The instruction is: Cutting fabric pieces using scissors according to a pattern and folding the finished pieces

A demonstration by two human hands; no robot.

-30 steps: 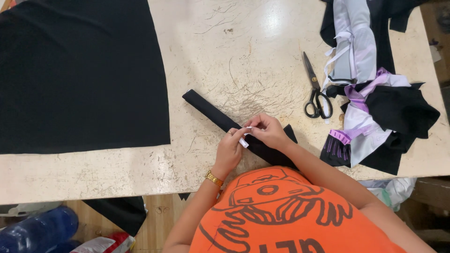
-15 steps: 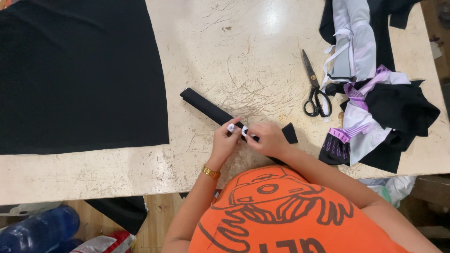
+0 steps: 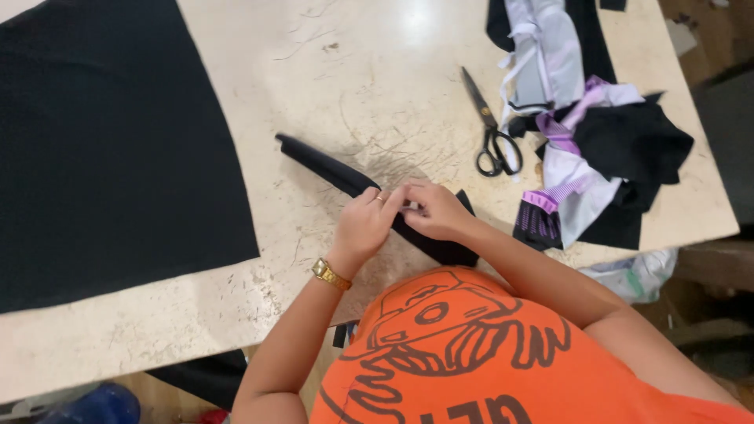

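Since half a second ago we've slid our hands a bit further down the black fabric strip, nearer its table-edge end. Our left hand and right hand are both pinched shut on the strip, fingertips meeting on top of it. It lies diagonally across the scratched table. Scissors sit just right of us, a scrap pile beyond, and a big black cloth lies to the left.
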